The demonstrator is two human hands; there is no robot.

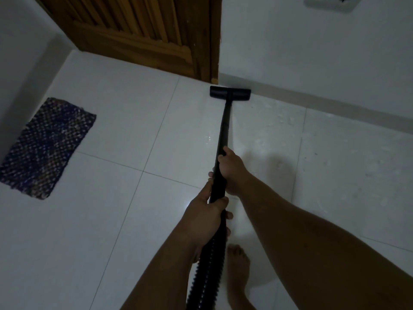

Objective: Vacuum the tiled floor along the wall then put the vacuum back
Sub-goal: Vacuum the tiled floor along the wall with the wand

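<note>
The black vacuum wand is being grasped by the right hand ahead and the left hand behind, just above the ribbed hose. The floor head is being held on the tiled floor against the wall's skirting, beside the wooden door.

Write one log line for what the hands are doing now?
step: vacuuming | right hand: grips wand | left hand: grips wand lower | head: on floor by wall

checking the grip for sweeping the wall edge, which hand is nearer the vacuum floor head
Right. The right hand grips the wand farther down, toward the floor head; the left hand grips behind it, beside the ribbed hose.
</note>
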